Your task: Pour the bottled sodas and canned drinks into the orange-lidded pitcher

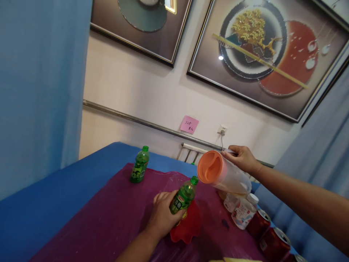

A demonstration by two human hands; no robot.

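Something yellow, cut off, is lying nearest, right of the left hand. That hand is holding a smooth green plastic bottle above a wavy red piece. Farther off, the right hand is gripping a round, see-through jug, which is leaning, its orange lid facing the bottle. Beyond the left hand, a second green bottle is standing upright.

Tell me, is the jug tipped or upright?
Tipped: the right hand holds the jug slanted, its orange lid facing sideways.
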